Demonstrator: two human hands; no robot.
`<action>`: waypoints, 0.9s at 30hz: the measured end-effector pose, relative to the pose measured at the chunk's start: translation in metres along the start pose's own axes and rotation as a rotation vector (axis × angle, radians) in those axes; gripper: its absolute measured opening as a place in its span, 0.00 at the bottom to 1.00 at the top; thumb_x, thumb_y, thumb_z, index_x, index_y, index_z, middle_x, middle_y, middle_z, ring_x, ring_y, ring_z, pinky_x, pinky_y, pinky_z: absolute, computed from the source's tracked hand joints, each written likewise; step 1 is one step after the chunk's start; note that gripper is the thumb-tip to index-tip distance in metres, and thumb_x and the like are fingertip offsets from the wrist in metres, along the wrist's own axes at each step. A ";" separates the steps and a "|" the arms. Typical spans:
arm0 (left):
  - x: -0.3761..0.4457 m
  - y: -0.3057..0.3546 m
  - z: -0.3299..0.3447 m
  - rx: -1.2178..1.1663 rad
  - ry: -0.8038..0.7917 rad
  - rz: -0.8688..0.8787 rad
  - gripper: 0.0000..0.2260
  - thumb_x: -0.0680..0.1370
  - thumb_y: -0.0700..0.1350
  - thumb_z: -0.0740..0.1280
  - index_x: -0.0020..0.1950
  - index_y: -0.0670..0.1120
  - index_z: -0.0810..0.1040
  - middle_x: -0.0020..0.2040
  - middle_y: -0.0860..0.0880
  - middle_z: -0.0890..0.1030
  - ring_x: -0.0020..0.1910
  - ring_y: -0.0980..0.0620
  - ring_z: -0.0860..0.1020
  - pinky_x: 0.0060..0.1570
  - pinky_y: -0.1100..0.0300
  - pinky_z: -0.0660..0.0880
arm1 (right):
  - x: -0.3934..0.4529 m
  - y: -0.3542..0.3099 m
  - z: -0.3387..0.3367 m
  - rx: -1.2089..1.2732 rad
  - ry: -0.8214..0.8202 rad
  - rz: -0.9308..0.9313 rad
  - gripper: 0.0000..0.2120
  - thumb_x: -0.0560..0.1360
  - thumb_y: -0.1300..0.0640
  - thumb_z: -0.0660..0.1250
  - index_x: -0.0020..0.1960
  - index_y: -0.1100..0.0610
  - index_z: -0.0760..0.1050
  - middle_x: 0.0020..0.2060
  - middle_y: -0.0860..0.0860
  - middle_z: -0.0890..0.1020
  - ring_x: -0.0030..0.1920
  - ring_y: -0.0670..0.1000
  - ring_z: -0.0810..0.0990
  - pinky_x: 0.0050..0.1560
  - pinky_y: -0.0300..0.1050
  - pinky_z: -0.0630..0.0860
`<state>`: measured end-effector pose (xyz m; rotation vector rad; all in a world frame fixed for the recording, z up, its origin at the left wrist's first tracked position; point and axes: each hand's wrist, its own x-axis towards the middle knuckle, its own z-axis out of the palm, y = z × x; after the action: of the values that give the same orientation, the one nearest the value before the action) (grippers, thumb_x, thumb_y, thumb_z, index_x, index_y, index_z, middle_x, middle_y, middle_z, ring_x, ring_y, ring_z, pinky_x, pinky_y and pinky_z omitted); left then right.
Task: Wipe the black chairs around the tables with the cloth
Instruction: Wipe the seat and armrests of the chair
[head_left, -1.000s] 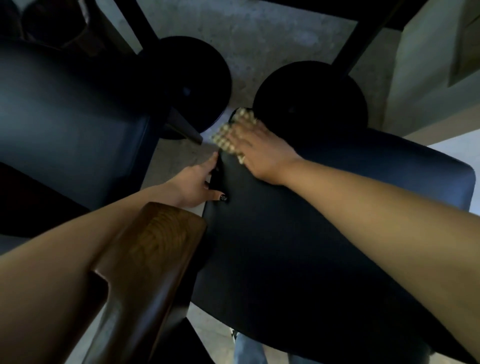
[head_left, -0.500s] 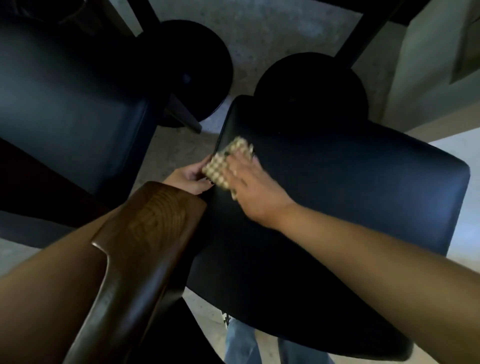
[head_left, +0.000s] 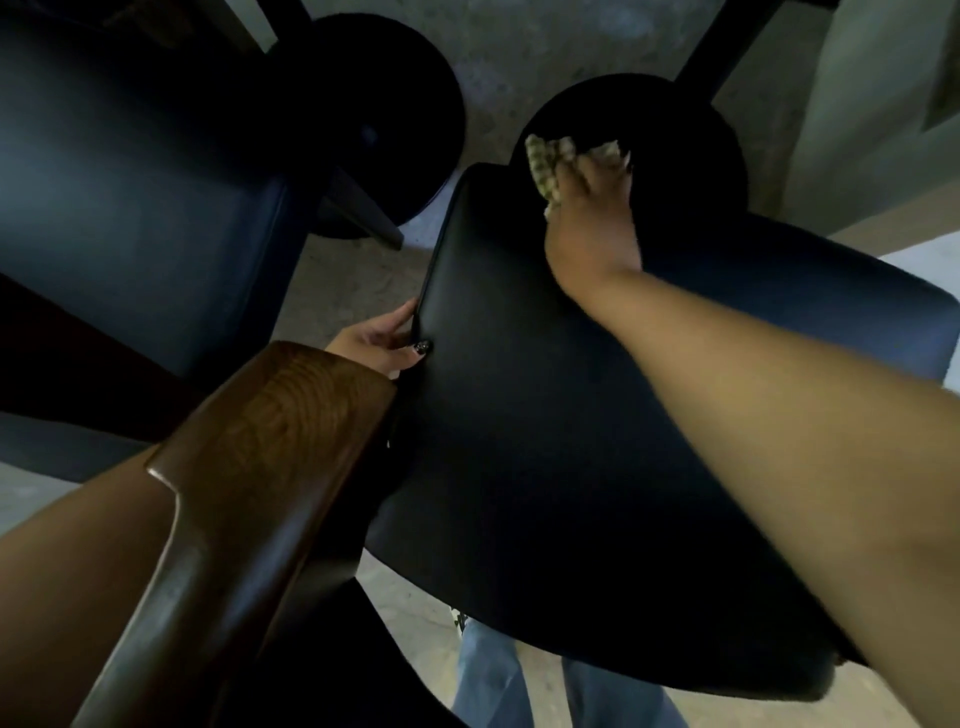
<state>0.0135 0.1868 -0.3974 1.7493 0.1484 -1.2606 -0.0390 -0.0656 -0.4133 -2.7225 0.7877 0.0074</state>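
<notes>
Chair in hand: black chair (head_left: 519, 415), padded panel tipped toward the camera.
Right hand (head_left: 589, 223): fingers curled over the cloth (head_left: 545, 156), pressing it on the chair's far edge.
Left hand (head_left: 382, 340): grips the chair's left edge, steadying it.
Progress: mid-wipe on this chair; second chair (head_left: 130, 182) to its left looks untouched, as far as I can judge.

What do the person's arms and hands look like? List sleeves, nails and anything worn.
Both forearms are bare, with no sleeves in view. The left hand has a dark painted thumbnail with small pale specks. The right hand also shows dark nails. No watch or bracelet shows.
</notes>
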 end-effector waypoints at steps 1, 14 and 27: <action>0.000 0.001 0.001 0.009 0.020 -0.011 0.29 0.77 0.28 0.63 0.73 0.53 0.69 0.65 0.50 0.78 0.56 0.57 0.79 0.59 0.57 0.75 | -0.010 -0.014 0.005 0.029 0.011 -0.044 0.27 0.77 0.60 0.55 0.75 0.62 0.58 0.73 0.60 0.61 0.74 0.62 0.55 0.74 0.53 0.42; -0.010 0.004 0.003 0.128 -0.005 -0.007 0.27 0.80 0.34 0.63 0.76 0.52 0.65 0.67 0.48 0.77 0.64 0.48 0.76 0.69 0.47 0.68 | -0.116 0.000 0.009 0.053 -0.361 -0.843 0.21 0.80 0.66 0.55 0.72 0.65 0.64 0.72 0.64 0.63 0.74 0.65 0.56 0.73 0.57 0.44; 0.016 0.092 0.010 0.735 -0.150 0.107 0.38 0.73 0.35 0.73 0.77 0.51 0.59 0.57 0.59 0.77 0.56 0.60 0.78 0.51 0.67 0.76 | -0.072 -0.006 0.006 0.106 0.043 -0.192 0.25 0.74 0.67 0.55 0.72 0.68 0.63 0.71 0.67 0.64 0.73 0.67 0.58 0.74 0.60 0.43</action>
<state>0.0663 0.1227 -0.3542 2.2155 -0.5555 -1.4651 -0.0971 -0.0214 -0.4111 -2.6925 0.5185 -0.1319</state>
